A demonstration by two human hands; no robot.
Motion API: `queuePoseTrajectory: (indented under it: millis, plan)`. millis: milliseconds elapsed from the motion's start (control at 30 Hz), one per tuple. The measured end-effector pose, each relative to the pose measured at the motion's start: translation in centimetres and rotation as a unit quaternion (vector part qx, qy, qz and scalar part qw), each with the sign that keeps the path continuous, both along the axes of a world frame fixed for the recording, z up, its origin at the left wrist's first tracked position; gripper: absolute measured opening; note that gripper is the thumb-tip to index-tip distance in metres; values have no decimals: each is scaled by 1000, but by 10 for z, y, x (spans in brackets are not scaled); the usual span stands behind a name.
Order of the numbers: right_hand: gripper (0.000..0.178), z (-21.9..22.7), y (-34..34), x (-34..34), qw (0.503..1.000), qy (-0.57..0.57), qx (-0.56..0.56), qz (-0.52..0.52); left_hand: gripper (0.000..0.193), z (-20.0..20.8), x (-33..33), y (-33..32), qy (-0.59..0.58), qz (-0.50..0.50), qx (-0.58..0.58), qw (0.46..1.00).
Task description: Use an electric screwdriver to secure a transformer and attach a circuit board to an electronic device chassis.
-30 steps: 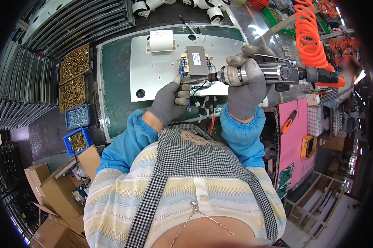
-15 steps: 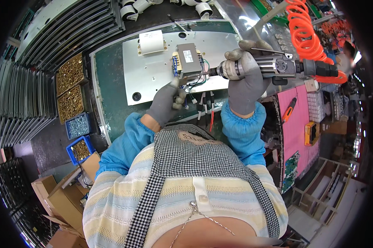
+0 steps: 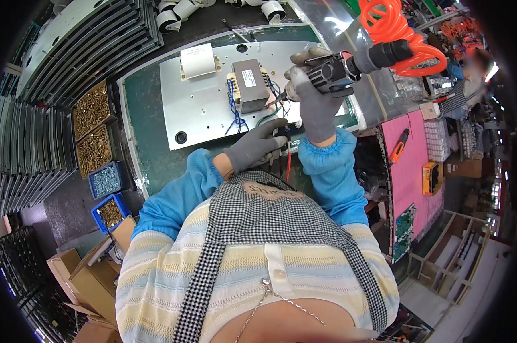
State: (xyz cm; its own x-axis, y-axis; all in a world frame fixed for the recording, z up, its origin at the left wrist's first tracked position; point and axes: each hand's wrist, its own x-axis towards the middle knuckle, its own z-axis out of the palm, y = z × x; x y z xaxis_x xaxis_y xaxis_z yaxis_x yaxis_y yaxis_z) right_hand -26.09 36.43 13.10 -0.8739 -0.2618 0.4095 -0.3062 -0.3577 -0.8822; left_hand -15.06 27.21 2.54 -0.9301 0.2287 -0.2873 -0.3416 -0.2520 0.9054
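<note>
Metal plate (image 3: 204, 117): flat on the green mat (image 3: 147, 114); might skid if pushed sideways;
Orange hose (image 3: 384, 28): coiled, running to the driver's rear; a tug could drag the tool off line;
Power driver (image 3: 331, 74): tilted, its bit by the transformer's near right corner; that slant could make it slip and scratch the plate;
Transformer (image 3: 250, 86): about mid-plate;
Right hand (image 3: 317, 108): wrapped around the driver;
Left hand (image 3: 255, 147): fingers loosely spread at the plate's near edge; cannot tell whether they pinch anything;
Green wires (image 3: 264, 119): near the bit; could snag if it strays.
</note>
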Motion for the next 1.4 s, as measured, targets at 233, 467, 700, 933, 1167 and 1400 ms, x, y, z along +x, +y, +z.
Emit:
queuePoseTrajectory:
  millis: [233, 467, 700, 933, 1167, 1400]
  plan:
    - [42, -2, -10, -26, 1000, 5, 7, 29, 53, 6, 1, -7, -47, 21, 31, 998]
    - [19, 3, -28, -33, 985, -51, 123, 114, 48, -9, -2, -15, -98, 28, 60, 993]
    - [18, -5, -23, -32, 987, -1, 109, 121, 46, -5, 1, -13, -95, 42, 58, 993]
    - [27, -9, -10, -31, 979, 11, 106, 176, 44, -10, 4, -10, -99, 56, 76, 991]
    - [12, -3, -17, -39, 976, -48, 78, 198, 46, 2, 10, -11, -105, 78, 99, 986]
    - [39, -12, -12, -39, 979, 21, 62, 194, 45, 6, 16, -11, -111, 117, 135, 978]
